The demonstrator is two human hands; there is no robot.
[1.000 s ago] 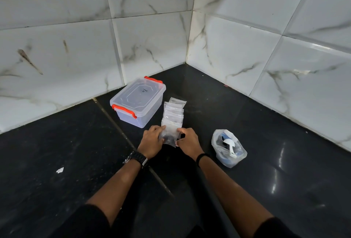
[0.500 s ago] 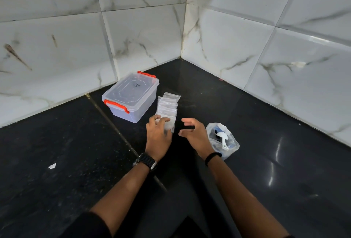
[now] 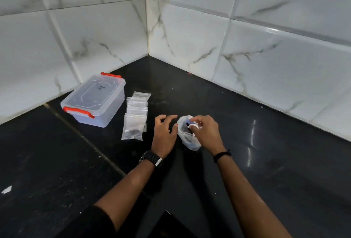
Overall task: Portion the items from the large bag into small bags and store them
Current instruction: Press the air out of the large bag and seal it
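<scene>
The large clear bag with dark items and a white scoop inside stands on the black floor, centre right. My right hand is at its mouth, fingers curled and pinching the white scoop or the bag's rim. My left hand hovers just left of the bag, fingers spread, holding nothing. A row of small clear zip bags lies to the left; the nearest small bag holds dark items at its bottom. The clear storage box with orange clips sits closed behind them.
White marble-patterned wall tiles meet in a corner behind the work area. A grout line crosses the black floor diagonally. A small white scrap lies at the far left.
Both hands left the small filled bag, which now lies on the floor, and moved right to the large bag. The right hand now reaches into its mouth.
</scene>
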